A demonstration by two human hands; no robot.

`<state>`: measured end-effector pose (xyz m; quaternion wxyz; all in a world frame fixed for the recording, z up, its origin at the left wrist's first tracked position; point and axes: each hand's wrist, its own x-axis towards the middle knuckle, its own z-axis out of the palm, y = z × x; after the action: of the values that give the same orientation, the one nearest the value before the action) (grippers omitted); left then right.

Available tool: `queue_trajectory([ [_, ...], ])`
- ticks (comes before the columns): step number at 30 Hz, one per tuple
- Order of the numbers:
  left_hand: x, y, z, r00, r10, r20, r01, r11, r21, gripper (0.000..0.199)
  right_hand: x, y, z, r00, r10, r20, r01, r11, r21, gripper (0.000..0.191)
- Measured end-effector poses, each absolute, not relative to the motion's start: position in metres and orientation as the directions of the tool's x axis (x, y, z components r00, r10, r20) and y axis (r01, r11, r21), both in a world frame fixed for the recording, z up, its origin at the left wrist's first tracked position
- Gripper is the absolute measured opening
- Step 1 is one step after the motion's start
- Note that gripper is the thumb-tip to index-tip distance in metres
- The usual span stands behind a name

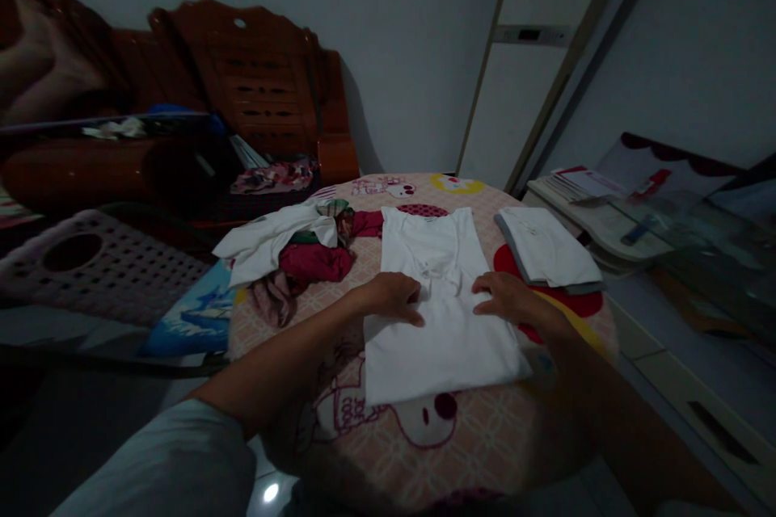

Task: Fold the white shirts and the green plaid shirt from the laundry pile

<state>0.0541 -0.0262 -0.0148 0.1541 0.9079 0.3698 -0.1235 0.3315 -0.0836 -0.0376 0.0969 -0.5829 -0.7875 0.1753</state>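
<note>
A white shirt [442, 355] lies folded into a long narrow shape on a round table with a patterned pink cloth [485, 436]. My left hand [397, 297] rests on the shirt's left edge, fingers apart. On its right edge lies my right hand [503, 297], its fingers also spread. Between the hands the fabric is bunched in small wrinkles. To the right sits a folded white and grey stack [549, 246]. A loose pile holds a white garment [272, 238] and a dark red garment [315, 261] at the left of the table.
A carved wooden bench [255, 73] with clothes on it stands behind at the left. Beside the table are a woven chair [97, 266] and a blue bag [200, 315]. At the right is a cabinet [672, 380] with papers. Another person's bare leg shows at the upper left.
</note>
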Motion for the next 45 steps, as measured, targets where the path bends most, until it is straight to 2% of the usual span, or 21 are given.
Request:
queue_trajectory([
  [3,0.056,-0.033,-0.018,0.672,0.659,-0.338,0.73,-0.665,0.156,0.049,0.327,-0.082,-0.037,-0.25,0.963,-0.1,0.909,0.198,-0.367,0.027],
  [7,0.058,-0.038,-0.025,0.679,0.671,-0.299,0.731,-0.656,0.187,0.044,0.324,-0.082,-0.033,-0.185,0.978,-0.096,0.911,0.134,-0.39,0.026],
  [12,0.06,-0.046,-0.036,0.646,0.733,-0.213,0.758,-0.583,0.294,0.042,0.329,-0.093,-0.031,-0.218,0.975,-0.049,0.879,0.175,-0.444,0.027],
  [16,0.058,-0.06,-0.038,0.736,0.674,-0.064,0.63,-0.647,0.429,0.027,0.338,-0.118,-0.024,-0.223,0.972,0.078,0.825,0.231,-0.517,0.028],
  [19,0.053,-0.071,-0.041,0.785,0.618,0.039,0.552,-0.727,0.408,0.021,0.344,-0.133,-0.018,-0.242,0.96,0.14,0.753,0.277,-0.597,0.027],
  [22,0.049,-0.076,-0.043,0.813,0.575,0.094,0.513,-0.783,0.352,0.018,0.346,-0.136,-0.014,-0.243,0.961,0.13,0.721,0.269,-0.638,0.023],
  [24,0.048,-0.077,-0.044,0.812,0.576,0.094,0.517,-0.784,0.343,0.018,0.344,-0.134,-0.012,-0.227,0.966,0.12,0.717,0.25,-0.65,0.023],
  [27,0.051,-0.072,-0.042,0.788,0.613,0.063,0.54,-0.736,0.408,0.022,0.339,-0.132,-0.01,-0.198,0.977,0.078,0.725,0.2,-0.659,0.025],
  [31,0.059,-0.058,-0.037,0.756,0.654,-0.019,0.565,-0.639,0.522,0.054,0.333,-0.133,-0.008,-0.205,0.978,0.025,0.715,0.167,-0.679,0.027],
  [33,0.063,-0.05,-0.037,0.785,0.618,-0.051,0.532,-0.629,0.567,0.061,0.333,-0.134,-0.008,-0.207,0.978,0.029,0.706,0.17,-0.688,0.027],
  [38,0.07,-0.046,-0.041,0.839,0.543,-0.03,0.444,-0.651,0.616,0.035,0.336,-0.135,-0.01,-0.178,0.983,0.037,0.697,0.153,-0.701,0.025],
  [43,0.071,-0.049,-0.037,0.822,0.57,0.005,0.436,-0.634,0.639,0.025,0.345,-0.133,-0.024,-0.107,0.994,0.007,0.621,0.073,-0.781,0.051],
  [45,0.071,-0.043,-0.029,0.825,0.565,0.027,0.427,-0.654,0.625,0.024,0.348,-0.125,-0.032,-0.064,0.997,-0.04,0.557,0.003,-0.831,0.04],
])
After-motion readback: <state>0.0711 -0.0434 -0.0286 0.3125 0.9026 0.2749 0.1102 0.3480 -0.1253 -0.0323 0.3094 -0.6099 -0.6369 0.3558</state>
